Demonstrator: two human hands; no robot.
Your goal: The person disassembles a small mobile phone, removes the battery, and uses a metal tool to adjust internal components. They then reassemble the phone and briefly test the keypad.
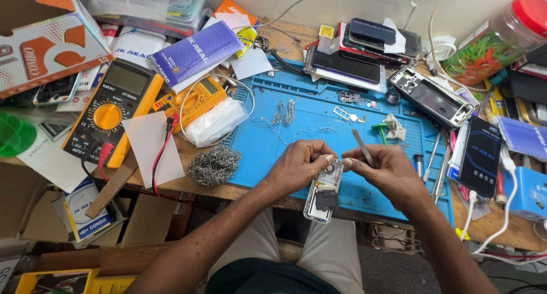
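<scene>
My left hand point(299, 166) grips the top of an opened white phone point(322, 194), its back off and a dark part showing inside. The phone hangs over the near edge of a blue work mat point(296, 123). My right hand point(386, 170) holds grey tweezers point(362, 147) that point up and away, and its fingertips touch the phone's top right corner. Both hands meet just above my lap.
A steel wool ball point(215, 164) lies left of my hands. Two yellow multimeters point(111, 114) point(196, 99) sit further left. A gutted phone frame point(432, 96), stacked phones point(359, 49), a green-filled jar point(490, 40), screwdrivers point(433, 157) and white cables point(504, 186) crowd the right.
</scene>
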